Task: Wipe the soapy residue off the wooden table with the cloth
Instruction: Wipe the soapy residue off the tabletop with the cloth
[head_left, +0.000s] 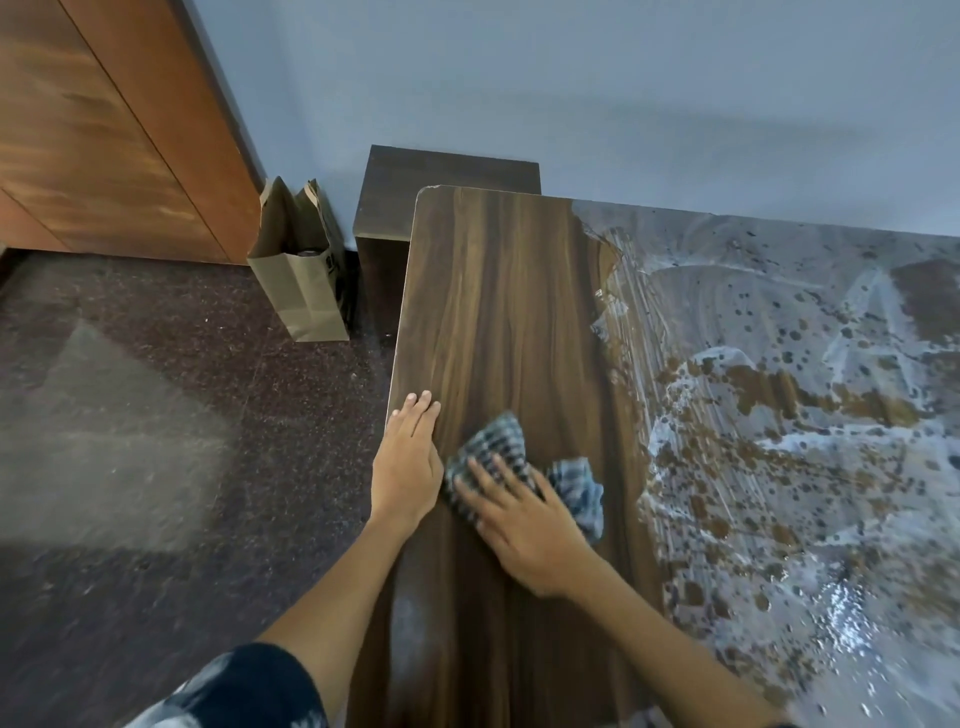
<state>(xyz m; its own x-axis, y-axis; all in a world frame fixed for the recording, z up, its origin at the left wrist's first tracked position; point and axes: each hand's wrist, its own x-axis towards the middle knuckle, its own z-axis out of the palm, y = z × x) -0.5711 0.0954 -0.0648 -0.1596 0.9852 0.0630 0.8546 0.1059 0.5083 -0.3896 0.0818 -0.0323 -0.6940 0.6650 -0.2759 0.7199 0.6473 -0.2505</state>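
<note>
Right hand (524, 525) flat, fingers spread, pressing the checked cloth (511, 457) onto the desk (498, 291); cloth is bunched, on the bare wood strip near the desk's left edge. Left hand (408, 457) flat with fingers together, resting on that left edge just beside the cloth. Soapy residue (769, 395) covers the desk right of the cloth. Paper bag (301, 270) on the floor left of the desk.

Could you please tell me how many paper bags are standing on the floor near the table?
1. The brown paper bag stands on the dark speckled floor against the blue wall, left of the small dark cabinet. More could be hidden behind the table.
</note>
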